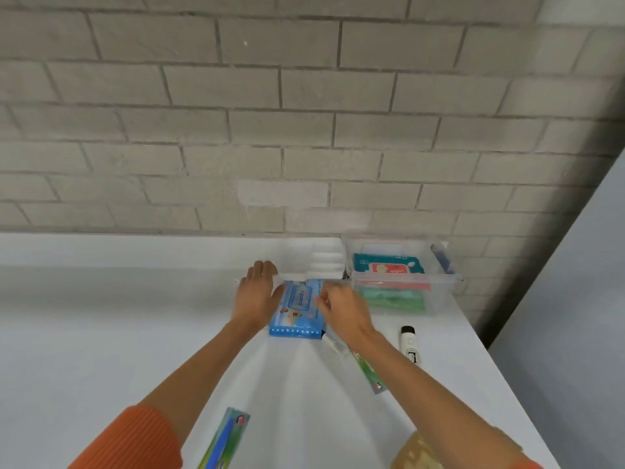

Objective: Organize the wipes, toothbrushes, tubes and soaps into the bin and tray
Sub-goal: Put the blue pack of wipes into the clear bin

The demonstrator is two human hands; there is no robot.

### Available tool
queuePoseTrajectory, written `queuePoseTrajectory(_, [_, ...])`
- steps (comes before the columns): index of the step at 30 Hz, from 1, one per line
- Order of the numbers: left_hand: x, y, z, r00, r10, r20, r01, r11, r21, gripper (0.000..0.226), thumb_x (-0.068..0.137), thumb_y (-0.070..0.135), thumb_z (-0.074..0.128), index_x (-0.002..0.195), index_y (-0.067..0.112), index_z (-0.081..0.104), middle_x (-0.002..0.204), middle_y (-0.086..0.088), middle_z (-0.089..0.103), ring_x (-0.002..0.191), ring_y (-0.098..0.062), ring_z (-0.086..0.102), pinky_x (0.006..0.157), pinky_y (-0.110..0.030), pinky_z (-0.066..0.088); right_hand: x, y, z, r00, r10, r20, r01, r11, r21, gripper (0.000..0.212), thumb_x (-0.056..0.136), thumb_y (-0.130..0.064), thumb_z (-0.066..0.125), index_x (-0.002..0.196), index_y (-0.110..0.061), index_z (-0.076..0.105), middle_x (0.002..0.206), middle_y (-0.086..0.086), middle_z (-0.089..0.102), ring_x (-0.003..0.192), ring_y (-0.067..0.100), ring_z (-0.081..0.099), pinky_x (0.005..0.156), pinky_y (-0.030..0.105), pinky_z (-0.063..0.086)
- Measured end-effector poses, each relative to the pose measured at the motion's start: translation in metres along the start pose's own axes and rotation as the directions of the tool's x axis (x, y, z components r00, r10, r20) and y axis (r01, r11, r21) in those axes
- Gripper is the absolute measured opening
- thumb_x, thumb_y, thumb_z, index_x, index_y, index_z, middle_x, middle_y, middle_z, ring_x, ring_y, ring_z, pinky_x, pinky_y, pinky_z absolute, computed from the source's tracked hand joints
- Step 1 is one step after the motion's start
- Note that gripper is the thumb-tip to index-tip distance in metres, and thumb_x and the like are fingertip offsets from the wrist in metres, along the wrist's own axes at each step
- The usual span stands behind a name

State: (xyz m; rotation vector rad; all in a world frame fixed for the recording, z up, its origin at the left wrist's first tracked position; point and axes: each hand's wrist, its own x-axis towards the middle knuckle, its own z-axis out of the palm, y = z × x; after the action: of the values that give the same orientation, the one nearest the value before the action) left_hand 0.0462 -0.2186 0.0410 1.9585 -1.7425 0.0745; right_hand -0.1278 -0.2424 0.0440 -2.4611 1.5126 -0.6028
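Note:
A blue wipes pack (297, 308) lies on the white table between my hands. My left hand (255, 294) rests against its left side with fingers spread. My right hand (341, 308) grips the pack's right edge. Behind it stands a clear bin (443, 286) holding a teal wipes pack (387, 264) and a green pack (392, 297). A white tube with a dark cap (411, 343) lies to the right. One packaged toothbrush (225, 438) lies near the front, and another (367, 370) lies partly under my right forearm. A tan soap (414, 451) shows at the bottom.
A clear tray (313, 262) stands against the grey brick wall (304, 113), left of the bin. The table's right edge (487, 360) runs diagonally close to the bin and tube. A small white tube (333, 343) peeks out beside the blue pack.

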Motion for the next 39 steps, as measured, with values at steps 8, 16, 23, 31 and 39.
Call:
queuePoseTrajectory(8, [-0.008,-0.021,0.026,0.926,-0.095,0.365,0.037,0.986,0.163,0.040,0.095,0.042,0.040,0.121,0.011,0.047,0.122,-0.008,0.059,0.117,-0.025,0.050,0.099,-0.034,0.037,-0.001,0.002,0.047,0.950,0.278,0.142,-0.275,0.960,-0.046,0.042,0.095,-0.036,0.047,0.119,-0.002,0.053,0.121,0.015,0.058,0.110,0.029,0.055,0.092,0.039,0.049])
queuePoseTrajectory(16, [-0.002,-0.017,0.039,0.909,-0.096,0.405,0.062,0.993,0.096,0.036,0.094,0.032,0.047,0.122,0.010,0.044,0.122,-0.011,0.059,0.116,-0.026,0.049,0.101,-0.032,0.033,0.007,-0.007,0.066,0.886,0.450,0.109,-0.443,0.892,-0.090,0.043,0.094,-0.038,0.046,0.125,-0.009,0.049,0.131,0.009,0.050,0.119,0.028,0.040,0.099,0.038,0.033])
queuePoseTrajectory(23, [-0.007,-0.011,0.031,0.883,-0.186,0.431,0.233,0.971,-0.057,0.034,0.090,0.024,0.056,0.119,0.010,0.046,0.120,-0.011,0.061,0.110,-0.026,0.058,0.093,-0.035,0.044,0.003,-0.016,0.069,0.800,0.580,0.153,-0.591,0.806,0.028,0.040,0.093,-0.037,0.048,0.124,-0.013,0.051,0.128,0.011,0.051,0.120,0.030,0.037,0.101,0.038,0.030])
queuePoseTrajectory(31, [-0.032,-0.012,0.008,0.812,-0.104,0.574,0.309,0.911,-0.273,0.021,0.081,0.014,0.069,0.090,0.017,0.051,0.111,-0.009,0.056,0.098,-0.026,0.059,0.085,-0.032,0.050,-0.018,-0.022,0.047,0.782,0.594,0.190,-0.610,0.664,0.432,0.028,0.086,-0.017,0.063,0.067,-0.018,0.043,0.084,0.005,0.057,0.086,0.022,0.053,0.081,0.037,0.047])
queuePoseTrajectory(39, [-0.039,0.021,-0.026,0.780,0.155,0.606,0.121,0.913,-0.390,0.027,0.084,0.019,0.065,0.072,0.022,0.041,0.059,0.004,0.051,0.047,-0.004,0.050,0.046,-0.013,0.037,-0.035,0.007,-0.017,0.838,0.474,0.270,-0.543,0.676,0.498,0.030,0.075,-0.006,0.073,0.070,-0.020,0.047,0.103,0.014,0.063,0.087,0.023,0.057,0.057,0.021,0.041])
